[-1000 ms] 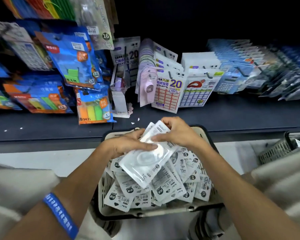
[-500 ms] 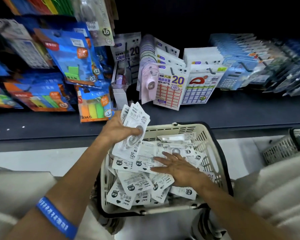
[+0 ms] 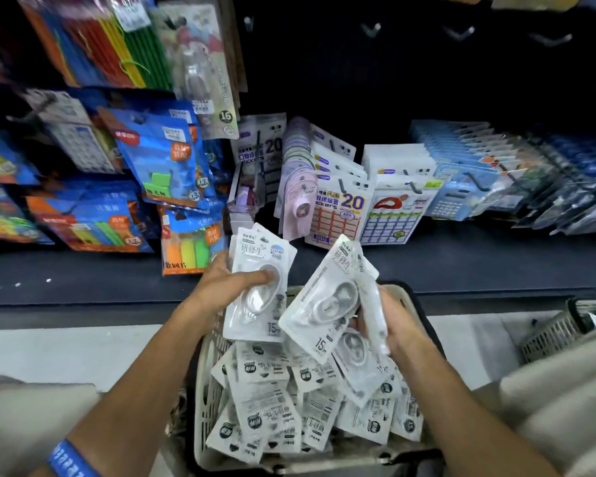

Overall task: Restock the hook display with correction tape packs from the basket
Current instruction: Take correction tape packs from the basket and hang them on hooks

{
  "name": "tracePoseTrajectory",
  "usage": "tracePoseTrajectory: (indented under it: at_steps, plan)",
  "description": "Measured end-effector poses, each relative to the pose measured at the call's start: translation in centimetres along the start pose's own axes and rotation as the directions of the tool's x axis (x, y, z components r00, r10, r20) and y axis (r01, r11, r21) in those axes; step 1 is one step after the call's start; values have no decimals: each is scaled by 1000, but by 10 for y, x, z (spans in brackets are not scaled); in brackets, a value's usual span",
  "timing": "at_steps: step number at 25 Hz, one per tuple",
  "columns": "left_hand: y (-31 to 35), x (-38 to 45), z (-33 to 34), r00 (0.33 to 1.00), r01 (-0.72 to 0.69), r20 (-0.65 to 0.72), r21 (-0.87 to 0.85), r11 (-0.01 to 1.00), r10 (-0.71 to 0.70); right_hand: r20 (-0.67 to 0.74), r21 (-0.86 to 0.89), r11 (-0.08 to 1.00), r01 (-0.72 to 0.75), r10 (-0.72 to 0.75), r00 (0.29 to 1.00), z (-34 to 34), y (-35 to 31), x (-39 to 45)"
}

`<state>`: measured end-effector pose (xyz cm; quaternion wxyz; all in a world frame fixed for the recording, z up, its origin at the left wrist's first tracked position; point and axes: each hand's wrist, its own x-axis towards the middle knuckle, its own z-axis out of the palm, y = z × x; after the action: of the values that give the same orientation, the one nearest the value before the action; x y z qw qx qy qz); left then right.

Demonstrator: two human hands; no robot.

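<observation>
The step in hand looks like gathering correction tape packs into one squared-up bundle before carrying them to a hook. To do it well, every pack should face the same way with its hang hole at the top, so the holes line up and the bundle slides onto a hook in one push; the right-hand packs need turning upright to match the left ones. Bare hooks (image 3: 372, 29) show on the dark back panel at about 12 o'clock (a likely place for them, though I cannot be sure).

The left hand (image 3: 226, 287) grips a small stack of packs (image 3: 258, 270) held upright, thumb curled across the front over the clear blister, the other fingers hidden behind the card. How many packs are in that stack cannot be counted.

The right hand (image 3: 387, 325), at about 3 o'clock from the left, holds a second lot of packs (image 3: 327, 297) tilted toward 1 o'clock, its fingers wrapped round their right edge and partly blurred; the lower edge of this lot overlaps the left stack's bottom corner.

Both lots hang just above the basket (image 3: 203, 373), at 6 o'clock in view, which is heaped with more packs lying mostly back-side up. Sticker sheets (image 3: 338, 211) hang on the display at 12 o'clock of the hands.
</observation>
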<state>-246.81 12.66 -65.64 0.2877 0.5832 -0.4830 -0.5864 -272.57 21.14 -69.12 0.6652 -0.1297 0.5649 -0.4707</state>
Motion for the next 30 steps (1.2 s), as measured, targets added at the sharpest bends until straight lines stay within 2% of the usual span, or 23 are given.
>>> tracePoseTrajectory:
  at_steps: [2, 6, 8, 10, 12, 14, 15, 17, 18, 20, 23, 25, 27, 29, 30]
  plan:
    - [-2, -7, 11, 992, 77, 105, -47, 996, -72, -58, 28, 997, -68, 70, 996, 20, 4, -3]
    - [0, -15, 28, 968, 179, 192, -77, 981, -161, -145, 103, 981, -163, 177, 973, 38, 8, -5]
    - [-1, -19, 32, 944, 194, 281, -52, 980, -172, -158, 38, 990, -136, 141, 977, 44, 6, -7]
    - [-4, -19, 39, 936, 151, 319, 25, 988, -151, -236, -53, 996, -70, 55, 970, 50, 3, -1]
    - [-5, -19, 46, 944, 133, 297, 59, 989, -145, -373, -78, 997, 21, -49, 926, 53, 4, 7]
    - [-1, -16, 48, 963, 115, 238, 45, 992, -123, -420, -28, 997, 69, -74, 904, 53, 4, 8]
    - [2, -13, 46, 974, 92, 205, 22, 996, -94, -373, -4, 998, 57, -54, 926, 53, 4, 6]
    - [16, -9, 37, 992, 30, 120, 20, 999, -32, -181, 50, 999, 17, -8, 983, 53, 2, 0]
    - [26, -11, 31, 997, -6, 72, 48, 999, 2, -92, 78, 996, 36, -28, 995, 54, -2, -4]
    - [52, -20, 10, 996, -83, -29, 140, 987, 88, -14, 143, 977, 155, -155, 988, 54, -15, -12]
    - [111, -35, -31, 956, -271, -59, 204, 941, 288, 77, 102, 900, 424, -432, 899, 64, -53, -25]
    - [154, -51, -69, 901, -412, -62, 186, 892, 429, 208, -27, 782, 623, -606, 768, 87, -84, -41]
    - [180, -65, -98, 842, -531, -79, 55, 846, 534, 335, -90, 624, 776, -715, 614, 122, -117, -56]
    - [184, -71, -115, 828, -558, -166, -150, 816, 535, 360, -115, 533, 839, -765, 535, 157, -145, -61]
    - [182, -71, -118, 824, -564, -209, -220, 795, 527, 349, -149, 504, 851, -778, 522, 173, -157, -62]
